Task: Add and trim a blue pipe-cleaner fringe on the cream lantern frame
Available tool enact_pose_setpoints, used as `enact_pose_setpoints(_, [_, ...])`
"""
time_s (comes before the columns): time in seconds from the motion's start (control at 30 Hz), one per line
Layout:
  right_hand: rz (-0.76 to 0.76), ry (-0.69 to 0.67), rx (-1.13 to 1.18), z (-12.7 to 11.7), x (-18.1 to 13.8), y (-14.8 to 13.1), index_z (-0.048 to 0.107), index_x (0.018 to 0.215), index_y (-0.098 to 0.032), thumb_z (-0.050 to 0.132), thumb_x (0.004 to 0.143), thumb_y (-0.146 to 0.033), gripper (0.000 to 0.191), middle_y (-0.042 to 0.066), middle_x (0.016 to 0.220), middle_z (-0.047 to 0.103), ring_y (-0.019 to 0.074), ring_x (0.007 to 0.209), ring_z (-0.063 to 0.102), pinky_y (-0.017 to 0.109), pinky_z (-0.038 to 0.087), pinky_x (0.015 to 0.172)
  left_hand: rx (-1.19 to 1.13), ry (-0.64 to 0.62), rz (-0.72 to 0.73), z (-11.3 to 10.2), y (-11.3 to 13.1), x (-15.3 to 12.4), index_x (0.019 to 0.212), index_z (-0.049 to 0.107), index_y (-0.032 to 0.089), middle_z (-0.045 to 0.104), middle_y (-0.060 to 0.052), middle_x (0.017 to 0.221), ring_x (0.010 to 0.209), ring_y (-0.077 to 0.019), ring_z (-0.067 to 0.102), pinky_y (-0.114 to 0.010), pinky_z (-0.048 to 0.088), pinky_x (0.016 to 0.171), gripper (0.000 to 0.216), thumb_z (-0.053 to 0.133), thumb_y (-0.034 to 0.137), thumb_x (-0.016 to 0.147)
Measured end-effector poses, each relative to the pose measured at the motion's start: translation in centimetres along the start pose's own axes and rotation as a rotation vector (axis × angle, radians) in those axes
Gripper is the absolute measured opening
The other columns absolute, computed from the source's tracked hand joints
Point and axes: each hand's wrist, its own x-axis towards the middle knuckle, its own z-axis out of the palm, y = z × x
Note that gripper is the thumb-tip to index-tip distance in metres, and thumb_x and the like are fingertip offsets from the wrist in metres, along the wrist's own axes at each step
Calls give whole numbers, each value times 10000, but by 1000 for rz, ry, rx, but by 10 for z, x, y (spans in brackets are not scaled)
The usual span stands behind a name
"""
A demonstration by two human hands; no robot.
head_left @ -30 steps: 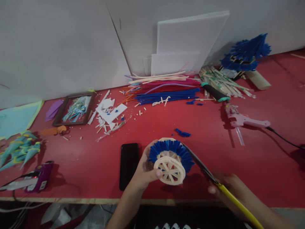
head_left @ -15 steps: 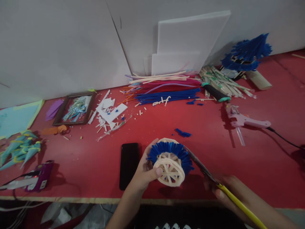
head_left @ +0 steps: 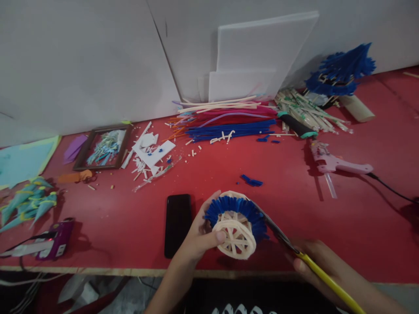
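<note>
My left hand (head_left: 198,235) grips a round model (head_left: 233,240) of cream, fuzzy-looking strips, its thumb on the spoked ring facing me. A fringed blue band (head_left: 234,206) circles the model behind that ring. In my right hand (head_left: 316,261) is a pair of long-nose pliers (head_left: 314,268) with a yellow handle, the fingers closed around it. The narrow metal jaws reach to the upper right edge of the blue band. Whether the tip grips a strip there, I cannot make out. Just beyond the model lie small blue offcuts (head_left: 252,180).
A black phone (head_left: 177,226) lies left of my left hand. At the right is a pink glue gun (head_left: 340,165) with a cord. Bundles of coloured stems (head_left: 229,128), white scraps (head_left: 153,155) and a brown frame (head_left: 122,152) lie behind. A blue tiered model (head_left: 343,72) stands back right.
The model has tilted slightly and shifted a little right and down in my left hand. The plier tip has moved slightly left and up along the blue band's edge.
</note>
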Motion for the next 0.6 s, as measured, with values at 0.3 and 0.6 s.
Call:
enact_pose_setpoints(0.3, [45,27,-16,6,-9,22,661,716,-253,430,938,-755,596,55,659,628,190,588,557,312,470,530,16,-13,-20,-1,2,-1,1508,550,303,779,-103,1198,1076,-300,743,-401,569,949,1044,959,551,580])
enact_pose_setpoints(0.6, [70,135,-44,11,-8,26,653,658,-231,517,900,-786,621,32,606,572,165,532,516,291,423,484,-3,-77,14,8,5,0,1525,521,299,749,-140,1278,1215,-374,700,-502,529,1072,1176,981,631,495])
